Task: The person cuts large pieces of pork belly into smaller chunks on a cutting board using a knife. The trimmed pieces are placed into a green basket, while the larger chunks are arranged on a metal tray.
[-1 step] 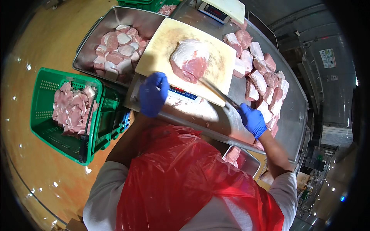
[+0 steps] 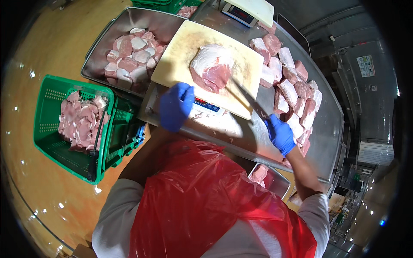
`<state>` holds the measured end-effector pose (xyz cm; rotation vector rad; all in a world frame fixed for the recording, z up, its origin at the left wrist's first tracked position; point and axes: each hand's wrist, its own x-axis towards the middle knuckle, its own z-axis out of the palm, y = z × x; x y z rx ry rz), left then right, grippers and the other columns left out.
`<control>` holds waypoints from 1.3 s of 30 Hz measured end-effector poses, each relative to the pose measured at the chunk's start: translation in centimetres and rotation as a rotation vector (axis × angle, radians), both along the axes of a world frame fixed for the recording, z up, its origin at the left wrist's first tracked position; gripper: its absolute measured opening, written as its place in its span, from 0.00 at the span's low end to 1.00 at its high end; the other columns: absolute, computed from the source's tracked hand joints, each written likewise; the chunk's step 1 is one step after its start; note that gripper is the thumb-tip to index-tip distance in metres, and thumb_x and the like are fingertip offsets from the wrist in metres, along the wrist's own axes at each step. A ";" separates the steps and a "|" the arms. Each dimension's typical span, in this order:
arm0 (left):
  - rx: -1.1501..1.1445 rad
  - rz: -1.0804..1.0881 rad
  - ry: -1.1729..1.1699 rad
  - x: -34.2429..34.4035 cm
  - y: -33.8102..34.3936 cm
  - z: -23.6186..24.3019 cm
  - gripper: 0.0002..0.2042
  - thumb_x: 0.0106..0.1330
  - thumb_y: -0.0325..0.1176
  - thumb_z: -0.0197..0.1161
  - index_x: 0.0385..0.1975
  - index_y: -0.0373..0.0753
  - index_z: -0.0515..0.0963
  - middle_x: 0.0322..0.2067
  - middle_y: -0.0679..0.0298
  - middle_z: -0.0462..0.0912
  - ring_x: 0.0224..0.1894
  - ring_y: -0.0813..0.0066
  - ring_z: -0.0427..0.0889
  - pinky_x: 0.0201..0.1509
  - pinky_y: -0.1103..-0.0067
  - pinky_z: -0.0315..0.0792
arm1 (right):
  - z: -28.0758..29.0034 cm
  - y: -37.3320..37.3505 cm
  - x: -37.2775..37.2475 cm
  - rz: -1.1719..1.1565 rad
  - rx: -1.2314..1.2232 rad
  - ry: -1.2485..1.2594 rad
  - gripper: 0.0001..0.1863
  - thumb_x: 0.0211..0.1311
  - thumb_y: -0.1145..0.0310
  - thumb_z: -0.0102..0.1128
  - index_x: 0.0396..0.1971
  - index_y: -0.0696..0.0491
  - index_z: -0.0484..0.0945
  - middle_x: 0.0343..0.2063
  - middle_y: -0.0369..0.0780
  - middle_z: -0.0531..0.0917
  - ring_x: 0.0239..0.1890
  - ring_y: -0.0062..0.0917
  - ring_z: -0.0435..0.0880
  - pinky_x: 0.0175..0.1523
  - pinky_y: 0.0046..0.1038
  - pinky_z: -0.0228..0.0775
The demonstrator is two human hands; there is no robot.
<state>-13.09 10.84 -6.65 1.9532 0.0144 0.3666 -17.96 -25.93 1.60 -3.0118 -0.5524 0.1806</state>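
A large raw meat piece with a white fat cap [image 2: 211, 64] rests on a cream cutting board [image 2: 172, 51]. My right hand [image 2: 278, 133], gloved in blue, grips a long knife [image 2: 248, 96], its blade angled up toward the meat's right side. My left hand [image 2: 176, 107], also gloved, is curled just below the board's lower left part, near a scale [image 2: 206, 107]; whatever it may hold is hidden.
A steel tub [image 2: 92, 51] of cut meat stands upper left. A green crate [image 2: 49, 133] of meat slices is lower left. Meat blocks [image 2: 297, 99] lie along the right counter. A second scale [image 2: 238, 15] stands at the back; another tub [image 2: 279, 187] is below the counter.
My left hand has shifted slightly right. The knife tip has swung up and right along the meat's side, and my right hand has moved a little left.
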 end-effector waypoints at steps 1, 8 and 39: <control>-0.019 -0.068 0.073 0.0 -1.2 0.4 0.06 0.64 0.32 0.66 0.30 0.35 0.81 0.20 0.51 0.81 0.25 0.54 0.83 0.34 0.66 0.77 | -0.6 1.2 0.2 -0.016 0.113 -0.077 0.08 0.71 0.62 0.55 0.41 0.49 0.70 0.33 0.50 0.83 0.30 0.51 0.83 0.31 0.47 0.75; -0.029 -0.113 0.181 3.7 -5.2 -3.4 0.19 0.66 0.41 0.63 0.21 0.29 0.79 0.19 0.44 0.79 0.22 0.54 0.82 0.32 0.66 0.76 | -2.6 13.8 5.8 -0.042 0.270 -0.106 0.10 0.73 0.57 0.53 0.43 0.48 0.71 0.33 0.47 0.84 0.31 0.49 0.84 0.34 0.46 0.77; -0.617 -0.032 0.388 -6.3 23.9 2.7 0.15 0.68 0.45 0.59 0.33 0.37 0.80 0.27 0.60 0.82 0.25 0.76 0.79 0.26 0.81 0.69 | -2.7 1.8 3.8 -0.314 0.626 -0.186 0.11 0.76 0.64 0.53 0.45 0.57 0.75 0.23 0.44 0.80 0.18 0.29 0.79 0.24 0.33 0.69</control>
